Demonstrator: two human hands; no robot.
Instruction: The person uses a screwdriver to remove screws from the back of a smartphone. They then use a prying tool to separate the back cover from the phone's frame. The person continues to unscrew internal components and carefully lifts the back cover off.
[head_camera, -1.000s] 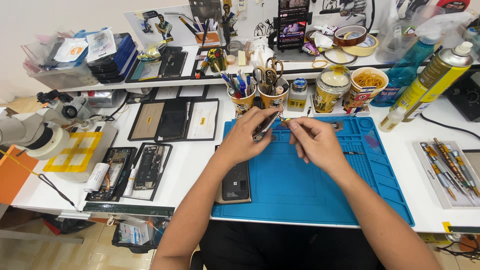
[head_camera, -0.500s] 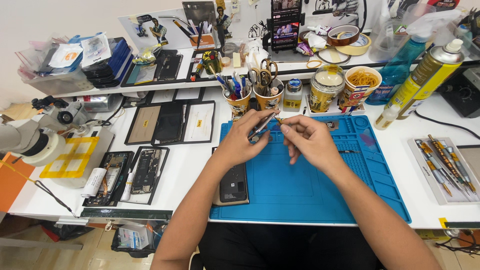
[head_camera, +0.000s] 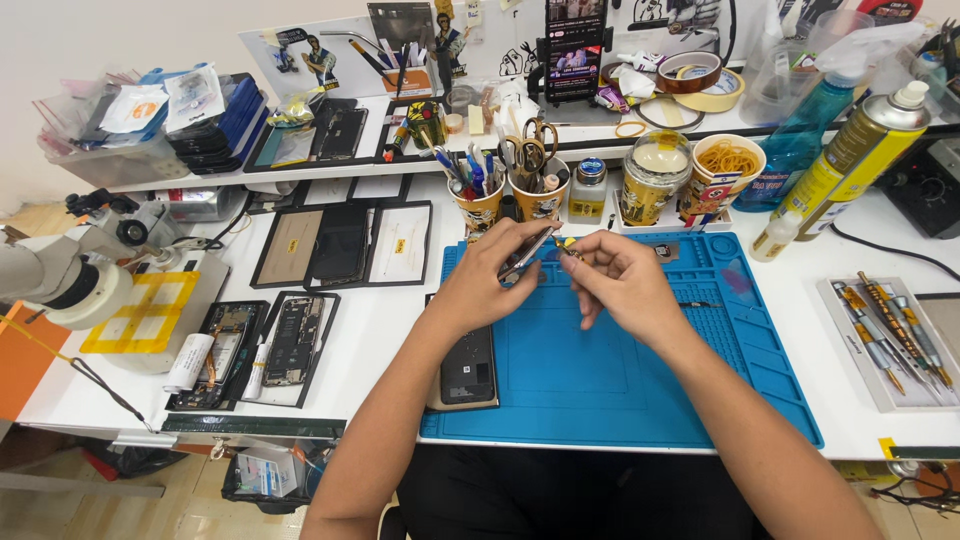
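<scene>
Mid-frame over the blue mat (head_camera: 620, 390), left hand (head_camera: 490, 275) grips tweezers (head_camera: 528, 253) w/ tips aimed at a tiny part (head_camera: 568, 246) pinched in right hand (head_camera: 620, 285), raised for a closer view

Left hand (head_camera: 490, 272) with tweezers (head_camera: 527, 253), right hand (head_camera: 618, 283) over blue mat (head_camera: 640, 380)

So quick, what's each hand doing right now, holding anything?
Left hand: closed on metal tweezers, over the blue mat.
Right hand: fingers pinched on a tiny yellowish part; too small to identify.
</scene>
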